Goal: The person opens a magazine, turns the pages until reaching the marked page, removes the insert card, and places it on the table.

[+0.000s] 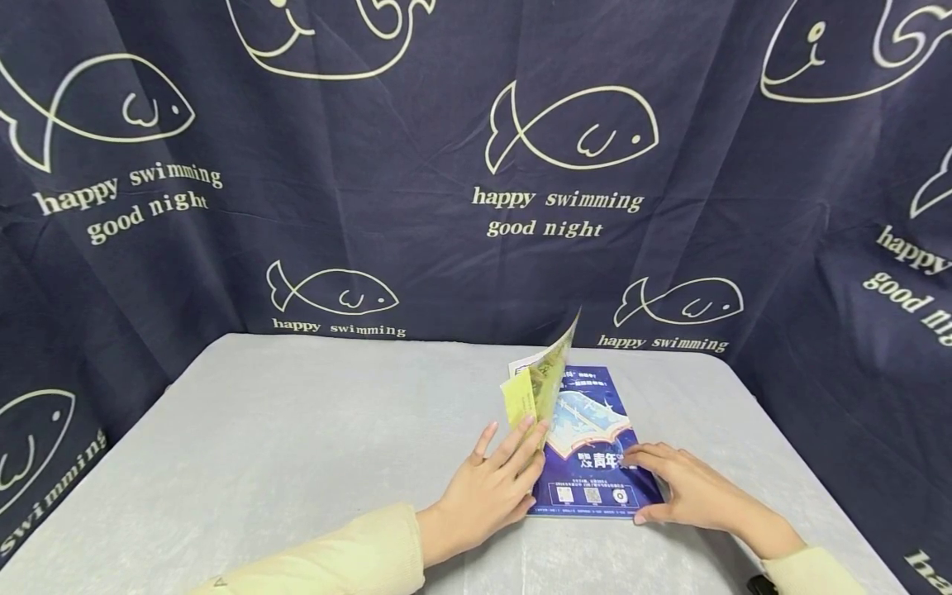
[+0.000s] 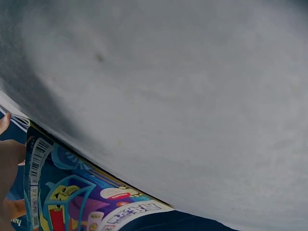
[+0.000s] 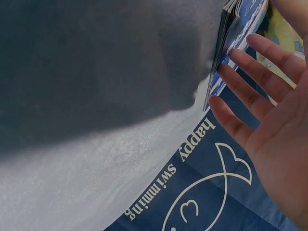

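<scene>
So the big navy backdrop (image 1: 427,215) is hanging behind everything, with pale fish outlines and "happy swimming good night" lettering. In front of it the light grey tabletop (image 1: 297,446) is stretching out, and pale yellow sleeves (image 1: 335,554) are coming in from the lower edge.

The magazine (image 1: 573,475) is lying right of centre between the two hands, its blue side facing up. The left hand (image 1: 487,487) is resting at its left side, fingers straight and spread, touching the raised leaf. The right hand (image 1: 699,487) is bridging the lower right corner, fingers loose and slightly apart, tips touching the blue side rather than wrapping round anything.

The raised leaf (image 1: 550,380) is standing up steeply and bowing a bit, yellow print showing. Looks to me like leaf-turning is the step here. If you're doing this, I'd be supporting the leaf close to the fold, swinging it over in one smooth arc so it isn't creasing, and weighing the far side down lightly so nothing's sliding.

On containers: I'm not spotting any box or tray in these views. Smallest stuff: a barcode (image 2: 37,166) is showing on the cartoon cover, and tiny square codes (image 1: 592,495) are sitting low on the blue side.
</scene>
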The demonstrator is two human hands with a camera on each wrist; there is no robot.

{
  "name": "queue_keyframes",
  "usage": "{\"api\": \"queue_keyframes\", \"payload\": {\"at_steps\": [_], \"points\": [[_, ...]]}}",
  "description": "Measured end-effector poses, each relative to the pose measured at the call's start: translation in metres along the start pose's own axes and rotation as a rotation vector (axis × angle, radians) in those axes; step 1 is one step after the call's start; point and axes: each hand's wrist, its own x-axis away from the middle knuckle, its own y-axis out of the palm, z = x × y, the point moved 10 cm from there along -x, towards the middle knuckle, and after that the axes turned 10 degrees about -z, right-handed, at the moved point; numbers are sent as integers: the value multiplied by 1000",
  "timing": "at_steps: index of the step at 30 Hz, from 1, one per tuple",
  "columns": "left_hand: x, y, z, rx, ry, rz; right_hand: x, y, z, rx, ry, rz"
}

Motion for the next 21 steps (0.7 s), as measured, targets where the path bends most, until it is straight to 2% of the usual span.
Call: {"api": "queue_keyframes", "payload": {"at_steps": [5, 10, 16, 21], "points": [[2, -2, 0, -27, 9, 22, 0, -2, -1, 5, -17, 9], [4, -3, -2, -69, -10, 27, 0, -5, -2, 3, -45, 24], [5, -3, -3, -107, -42, 2, 1, -8, -4, -1, -73, 40], [6, -5, -3, -128, -58, 26, 2, -10, -5, -7, -95, 61]]}}
